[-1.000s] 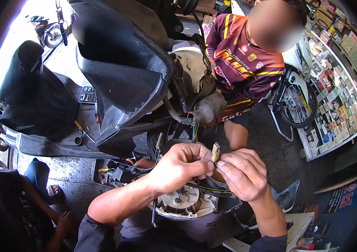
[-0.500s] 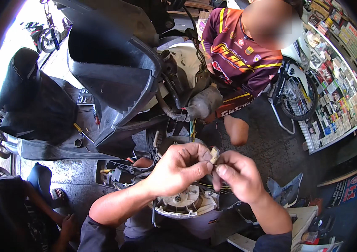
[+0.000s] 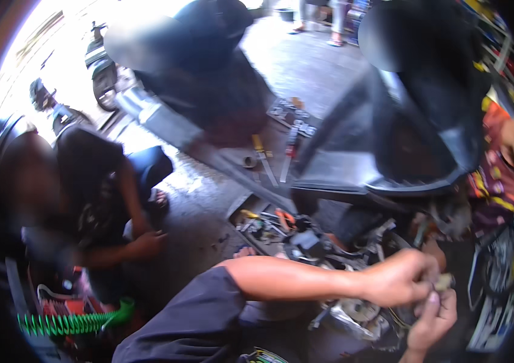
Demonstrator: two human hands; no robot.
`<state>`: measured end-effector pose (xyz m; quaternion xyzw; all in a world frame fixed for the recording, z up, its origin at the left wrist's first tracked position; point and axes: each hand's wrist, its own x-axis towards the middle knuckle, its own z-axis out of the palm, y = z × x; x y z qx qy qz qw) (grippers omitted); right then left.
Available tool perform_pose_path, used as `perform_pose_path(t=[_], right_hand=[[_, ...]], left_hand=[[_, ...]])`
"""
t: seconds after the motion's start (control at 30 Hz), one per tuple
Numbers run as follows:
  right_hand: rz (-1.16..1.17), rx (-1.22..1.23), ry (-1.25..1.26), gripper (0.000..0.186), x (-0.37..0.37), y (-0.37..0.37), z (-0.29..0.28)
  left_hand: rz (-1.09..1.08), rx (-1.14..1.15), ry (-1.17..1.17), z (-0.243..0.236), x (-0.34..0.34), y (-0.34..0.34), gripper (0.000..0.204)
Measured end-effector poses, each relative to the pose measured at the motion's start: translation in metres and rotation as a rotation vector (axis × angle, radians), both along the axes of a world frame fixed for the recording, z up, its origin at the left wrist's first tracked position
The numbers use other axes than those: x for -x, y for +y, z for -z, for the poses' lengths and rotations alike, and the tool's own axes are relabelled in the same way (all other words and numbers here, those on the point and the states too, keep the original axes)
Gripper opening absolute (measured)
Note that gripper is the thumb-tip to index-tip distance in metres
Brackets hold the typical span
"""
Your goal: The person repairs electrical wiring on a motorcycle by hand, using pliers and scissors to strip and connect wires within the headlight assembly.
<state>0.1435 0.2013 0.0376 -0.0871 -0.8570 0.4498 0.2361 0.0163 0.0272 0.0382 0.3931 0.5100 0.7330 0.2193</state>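
Note:
My left hand (image 3: 399,279) reaches to the lower right with thumb and fingers closed on a small yellowish connector (image 3: 445,282). My right hand (image 3: 432,323) is just below it, fingertips closed against the same piece. Under them are loose scooter parts, including a pale round part (image 3: 366,308) and wires, partly hidden. A dark scooter body panel (image 3: 347,157) stands above. The view is smeared by motion, so the small piece's details cannot be made out.
A person (image 3: 99,199) crouches at left near a green coiled hose (image 3: 69,324). Another person (image 3: 499,181) is at the right edge. A tool tray (image 3: 269,230) lies mid-view; screwdrivers (image 3: 263,157) rest on the scooter floorboard. Another person's legs (image 3: 335,24) show at the top.
The view has swung sharply left, bringing the crouching person and green hose into view and shifting my hands to the lower right. Both hands still hold the connector.

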Motion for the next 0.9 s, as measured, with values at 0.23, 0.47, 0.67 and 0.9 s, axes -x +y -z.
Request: perform_pose_path(t=[0.23, 0.47, 0.67, 0.9], right_hand=[[-0.147, -0.174, -0.128, 0.021, 0.006, 0.004, -0.023], [-0.114, -1.330, 0.340, 0.019, 0.017, -0.031, -0.051], [0.011, -0.211, -0.139, 0.034, 0.005, -0.019, -0.037], [0.097, 0.134, -0.102, 0.021, 0.008, -0.031, -0.038]], left_hand=[[0.004, -0.060, -0.113, 0.000, -0.003, -0.005, 0.009], [0.029, -0.087, -0.231, 0.016, 0.003, 0.020, 0.011], [-0.104, -0.058, 0.019, 0.012, 0.002, 0.003, 0.011], [-0.862, -0.364, 0.549, 0.054, -0.012, -0.140, 0.024]])
